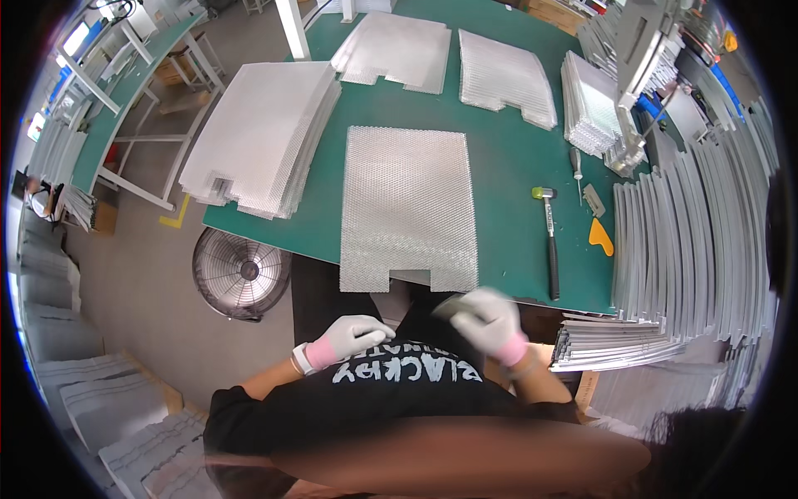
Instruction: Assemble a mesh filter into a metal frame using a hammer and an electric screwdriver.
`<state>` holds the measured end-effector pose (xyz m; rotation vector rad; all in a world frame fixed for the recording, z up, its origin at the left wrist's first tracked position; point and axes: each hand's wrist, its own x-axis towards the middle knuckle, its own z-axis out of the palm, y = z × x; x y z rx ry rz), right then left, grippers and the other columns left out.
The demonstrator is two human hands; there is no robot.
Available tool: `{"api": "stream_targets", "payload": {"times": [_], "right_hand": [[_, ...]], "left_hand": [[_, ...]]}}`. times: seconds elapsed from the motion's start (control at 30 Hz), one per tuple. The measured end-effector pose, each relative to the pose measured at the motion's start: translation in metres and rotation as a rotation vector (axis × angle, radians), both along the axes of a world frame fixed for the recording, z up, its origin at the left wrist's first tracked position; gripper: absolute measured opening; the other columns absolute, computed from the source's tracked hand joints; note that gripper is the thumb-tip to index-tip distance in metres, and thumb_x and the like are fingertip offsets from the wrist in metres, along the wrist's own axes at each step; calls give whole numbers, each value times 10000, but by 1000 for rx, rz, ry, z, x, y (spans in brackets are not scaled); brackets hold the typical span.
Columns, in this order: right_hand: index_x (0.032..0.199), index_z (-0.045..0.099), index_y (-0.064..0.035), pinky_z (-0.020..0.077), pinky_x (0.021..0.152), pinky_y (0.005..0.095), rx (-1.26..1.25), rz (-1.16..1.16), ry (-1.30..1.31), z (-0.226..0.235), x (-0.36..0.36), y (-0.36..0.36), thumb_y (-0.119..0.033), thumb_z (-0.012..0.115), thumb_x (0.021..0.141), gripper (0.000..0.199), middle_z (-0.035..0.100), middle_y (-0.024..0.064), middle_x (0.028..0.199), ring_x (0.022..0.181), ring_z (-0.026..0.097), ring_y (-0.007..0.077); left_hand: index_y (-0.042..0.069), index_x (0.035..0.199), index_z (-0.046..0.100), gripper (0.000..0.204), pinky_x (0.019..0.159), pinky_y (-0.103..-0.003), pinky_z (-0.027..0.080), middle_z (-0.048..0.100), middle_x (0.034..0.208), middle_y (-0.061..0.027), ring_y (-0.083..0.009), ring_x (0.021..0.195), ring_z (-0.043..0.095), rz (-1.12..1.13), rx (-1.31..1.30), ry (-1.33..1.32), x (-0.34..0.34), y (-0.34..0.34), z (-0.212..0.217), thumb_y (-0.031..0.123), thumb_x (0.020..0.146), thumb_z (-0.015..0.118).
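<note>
A silver mesh panel (409, 200) with a notch in its near edge lies flat on the green table (507, 241), that edge reaching past the table's front. Both hands wear white gloves with pink cuffs. My left hand (353, 337) is held close to my body, just short of the panel, its fingers curled together with nothing visible in them. Near the panel's front right corner, my right hand (492, 320) is blurred by motion. Its fingers are closed around a small greyish thing (451, 308) that I cannot make out.
Stacked mesh panels (258, 125) stand at the left; more stacks (395, 50) lie along the back. A mallet (549, 241), a screwdriver (577, 170) and a yellow scraper (600, 238) lie at the right. Beyond them stand metal frame strips (682, 233). A fan (243, 273) is on the floor.
</note>
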<state>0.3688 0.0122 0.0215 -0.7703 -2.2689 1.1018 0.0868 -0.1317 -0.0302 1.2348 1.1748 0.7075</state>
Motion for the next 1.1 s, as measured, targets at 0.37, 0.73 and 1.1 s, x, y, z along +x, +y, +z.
{"api": "stream_targets", "payload": {"times": [0.37,0.73,1.1], "right_hand": [[1301,510,-31,572,777,307,-1352,-152,704,-122,-71,-65,-257,495,1046,341,649,101,1174,933,651,171],[1088,583,2,507,610,264,-970,-399,360,-107,-76,-55,-213,525,1025,232,691,83,895,666,620,119],[927,608,-17,368,562,249,-736,-732,334,-80,-78,-52,-249,530,1023,263,538,-5,780,633,441,63]], "left_hand": [[-56,1010,615,352,760,-267,484,657,938,-114,-137,818,611,708,-249,-640,33,33,-40,279,1043,513],[-18,855,730,364,633,-252,468,683,750,-54,-85,667,585,813,-155,-290,45,31,-48,319,960,640],[24,1082,635,329,523,-203,388,540,713,43,-19,593,443,574,-259,-456,48,39,-42,339,1002,586]]}}
